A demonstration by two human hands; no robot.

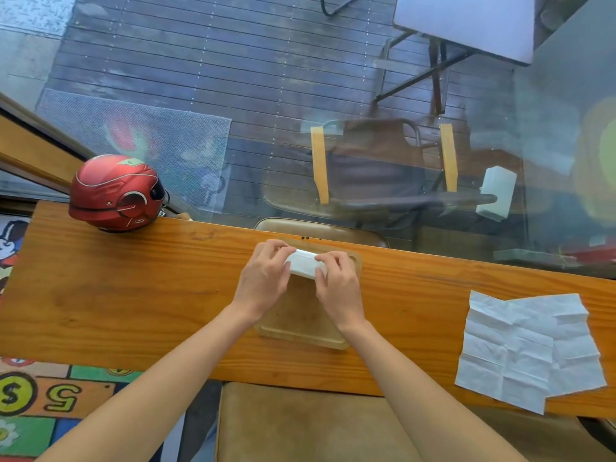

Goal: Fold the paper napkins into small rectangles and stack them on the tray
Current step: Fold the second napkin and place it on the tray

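the step in hand looks like the setting-down of a finished fold: both hands hold a folded napkin [304, 264] over the far end of the tray [301, 331], and the person seems to be squaring it or pressing its last crease. the left hand [263, 278] pinches the napkin's left end between thumb and fingertips; the right hand [338, 285] does the same at the right end, fingers curled over the top edge. whether the napkin already rests on the tray or hangs just above it cannot be told, since the hands cover its underside.

the napkin is a small, thick white rectangle, soft tissue in several layers, its long edge running across the tray. the tray is a flat rounded rectangle of pale wood or bamboo with a shallow raised rim, lying on the glossy, grain-streaked wooden tabletop [133, 295].

well to the right of the tray lie unfolded napkins [530, 351], thin, white and crossed by a grid of old creases, overlapping one another. a smooth, hard red helmet [115, 193] sits far to the left of the tray.

the next move likely calls for letting go of the rectangle flat and square on the tray, then reaching right for a loose sheet, which is flimsy and will need both hands to keep its edges aligned.
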